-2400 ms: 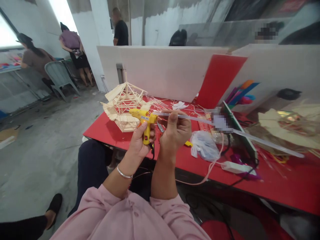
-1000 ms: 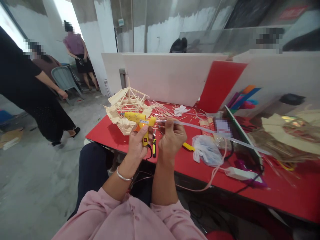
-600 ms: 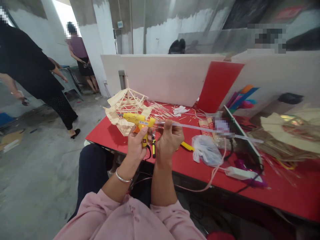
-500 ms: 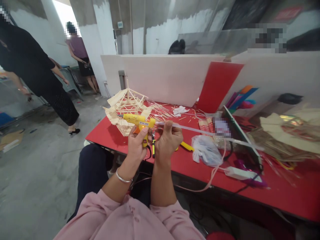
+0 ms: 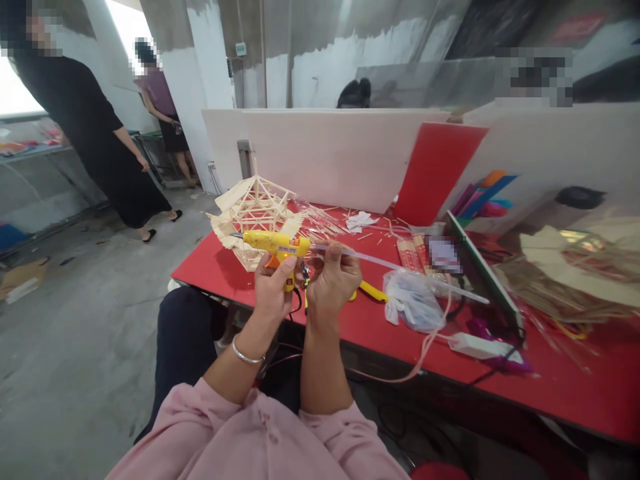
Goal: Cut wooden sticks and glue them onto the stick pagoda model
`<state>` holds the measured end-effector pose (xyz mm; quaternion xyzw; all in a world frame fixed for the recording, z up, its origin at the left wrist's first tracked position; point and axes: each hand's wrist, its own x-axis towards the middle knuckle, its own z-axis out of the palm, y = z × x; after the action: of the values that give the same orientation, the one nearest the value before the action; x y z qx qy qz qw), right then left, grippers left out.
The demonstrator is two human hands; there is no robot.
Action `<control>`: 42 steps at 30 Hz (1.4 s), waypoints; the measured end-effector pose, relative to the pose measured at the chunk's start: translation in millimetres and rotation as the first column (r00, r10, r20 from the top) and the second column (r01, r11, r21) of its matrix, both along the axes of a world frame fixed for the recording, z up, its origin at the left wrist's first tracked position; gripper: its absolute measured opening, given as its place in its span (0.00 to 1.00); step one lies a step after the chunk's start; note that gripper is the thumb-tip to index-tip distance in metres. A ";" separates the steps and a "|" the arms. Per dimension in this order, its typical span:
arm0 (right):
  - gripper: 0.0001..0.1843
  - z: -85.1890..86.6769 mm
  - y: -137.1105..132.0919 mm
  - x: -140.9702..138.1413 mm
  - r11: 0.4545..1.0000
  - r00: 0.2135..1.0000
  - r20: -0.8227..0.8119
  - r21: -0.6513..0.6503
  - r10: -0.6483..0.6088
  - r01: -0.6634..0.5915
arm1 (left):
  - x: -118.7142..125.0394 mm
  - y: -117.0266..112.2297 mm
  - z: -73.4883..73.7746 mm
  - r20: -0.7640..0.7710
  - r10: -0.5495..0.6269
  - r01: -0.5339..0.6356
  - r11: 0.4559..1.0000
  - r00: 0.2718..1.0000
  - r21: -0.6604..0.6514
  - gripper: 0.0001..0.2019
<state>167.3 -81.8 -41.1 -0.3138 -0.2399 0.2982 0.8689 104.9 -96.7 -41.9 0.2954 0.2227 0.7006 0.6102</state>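
Left hand point(image 5: 273, 287) gripping yellow hot-glue gun point(image 5: 278, 244), nozzle point(image 5: 237, 235) pointing left, away from right hand point(image 5: 333, 281). Right hand pinching long translucent glue stick point(image 5: 373, 257) at gun's rear; stick runs out rightward past it. Wooden-stick model point(image 5: 255, 207) beyond left hand; plastic bag point(image 5: 413, 303) right of right hand, on red table point(image 5: 370, 333).

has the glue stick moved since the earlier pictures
Yes, leftward: the glue stick, once reaching past the green panel, now ends in front of it.
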 end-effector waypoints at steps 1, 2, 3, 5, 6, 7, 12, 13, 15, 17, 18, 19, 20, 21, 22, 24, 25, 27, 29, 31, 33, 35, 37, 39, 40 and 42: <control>0.20 -0.5 -0.1 -1.2 1.000 1.000 -0.014 -0.025 0.007 -0.008 | 0.0 0.2 -0.5 0.004 0.004 -0.004 1.000 1.000 0.000 0.17; 0.21 -1.2 -0.2 -2.3 0.999 0.999 -0.027 -0.047 0.022 -0.023 | 0.0 0.4 -1.1 0.008 0.008 -0.008 1.000 1.000 0.002 0.17; 0.23 -1.8 -0.4 -3.2 0.997 0.998 -0.039 -0.066 0.043 -0.046 | 0.0 0.7 -1.9 0.011 0.012 -0.012 1.000 1.000 0.005 0.17; 0.25 -2.9 -1.1 -4.2 0.992 0.994 -0.065 -0.091 0.083 -0.088 | 0.1 1.3 -3.9 0.016 0.017 -0.017 1.000 1.000 0.021 0.17; 0.26 -3.1 -1.5 -4.5 0.989 0.992 -0.083 -0.100 0.099 -0.107 | 0.2 1.6 -5.2 0.016 0.016 -0.016 0.999 1.000 0.032 0.16; 0.27 -3.1 -1.9 -4.6 0.987 0.988 -0.104 -0.106 0.114 -0.125 | 0.4 2.0 -6.5 0.016 0.013 -0.013 0.999 1.000 0.042 0.16; 0.25 -1.8 -2.3 -3.6 0.984 0.981 -0.135 -0.096 0.138 -0.151 | 0.8 4.3 -11.2 0.018 0.020 -0.021 0.999 1.000 0.049 0.16; 0.25 -1.7 -1.8 -3.2 0.987 0.985 -0.123 -0.088 0.121 -0.132 | 0.5 4.8 -11.4 0.018 0.030 -0.031 0.998 0.999 0.051 0.16; 0.24 -2.1 -0.7 -2.6 0.993 0.991 -0.103 -0.067 0.090 -0.098 | -0.5 5.8 -11.2 0.011 0.045 -0.046 0.997 0.999 0.062 0.16; 0.24 -3.4 -0.2 -2.7 0.995 0.994 -0.072 -0.047 0.087 -0.090 | -2.0 6.4 -10.4 0.001 0.052 -0.052 0.996 0.999 0.071 0.16; 0.23 -4.4 -0.3 -3.1 0.994 0.994 -0.043 -0.041 0.099 -0.100 | -2.8 6.6 -9.9 -0.004 0.053 -0.052 0.996 0.999 0.070 0.16; 0.22 -5.5 -0.6 -3.6 0.993 0.994 -0.008 -0.038 0.111 -0.112 | -3.6 6.7 -9.4 -0.007 0.054 -0.053 0.996 0.999 0.065 0.16; 0.21 -6.6 -1.1 -4.1 0.992 0.992 0.027 -0.035 0.121 -0.120 | -4.4 6.7 -8.9 -0.008 0.056 -0.056 0.997 0.998 0.059 0.16; 0.20 -7.7 -1.6 -4.6 0.991 0.990 0.056 -0.029 0.128 -0.127 | -5.1 6.6 -8.5 -0.009 0.059 -0.058 0.997 0.998 0.054 0.16; 0.19 -8.6 -2.0 -4.8 0.991 0.988 0.077 -0.021 0.133 -0.132 | -5.7 6.5 -8.1 -0.010 0.060 -0.059 0.997 0.998 0.052 0.16; 0.19 -10.0 -2.2 -4.3 0.994 0.989 0.101 -0.018 0.109 -0.107 | -6.8 6.1 -7.4 -0.015 0.055 -0.054 0.997 0.998 0.060 0.16; 0.20 -10.5 -2.0 -3.6 0.997 0.991 0.111 -0.028 0.077 -0.075 | -7.1 5.8 -7.2 -0.017 0.054 -0.053 0.996 0.998 0.066 0.16; 0.21 -11.2 -1.3 -1.5 0.998 0.990 0.138 -0.065 -0.010 0.019 | -7.6 5.3 -6.9 -0.021 0.053 -0.051 0.996 0.998 0.075 0.16; 0.22 -11.8 -0.6 0.4 0.987 0.981 0.159 -0.098 -0.109 0.126 | -7.5 4.9 -7.0 -0.024 0.057 -0.055 0.995 0.998 0.080 0.16; 0.22 -12.0 -0.3 1.3 0.977 0.974 0.154 -0.102 -0.169 0.186 | -7.1 4.9 -7.3 -0.031 0.050 -0.047 0.995 0.998 0.085 0.15; 0.22 -11.4 -0.8 1.2 0.983 0.982 0.116 -0.092 -0.149 0.160 | -6.6 5.4 -7.9 -0.034 0.038 -0.035 0.996 0.999 0.088 0.15; 0.22 -10.2 -2.0 0.7 0.997 0.997 0.066 -0.067 -0.033 0.037 | -6.3 6.3 -8.4 -0.034 0.035 -0.032 0.996 0.999 0.087 0.15; 0.22 -9.0 -4.0 0.4 0.994 0.993 0.035 -0.028 0.111 -0.110 | -6.6 7.3 -8.9 -0.032 0.041 -0.038 0.995 0.999 0.095 0.15; 0.22 -8.7 -6.1 0.7 0.976 0.975 0.035 0.009 0.219 -0.219 | -7.5 8.0 -9.1 -0.034 0.038 -0.034 0.994 0.999 0.105 0.15; 0.22 -8.9 -6.9 1.1 0.968 0.968 0.041 0.021 0.248 -0.249 | -7.9 8.2 -9.1 -0.035 0.034 -0.030 0.994 0.999 0.108 0.14; 0.21 -9.6 -7.6 1.9 0.967 0.966 0.055 0.017 0.254 -0.255 | -8.5 8.0 -9.1 -0.031 0.027 -0.023 0.993 0.999 0.112 0.14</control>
<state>169.2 -89.5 -50.8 -0.2778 -0.3047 0.3961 0.8204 96.4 -88.7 -51.0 0.3376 0.1970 0.7145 0.5803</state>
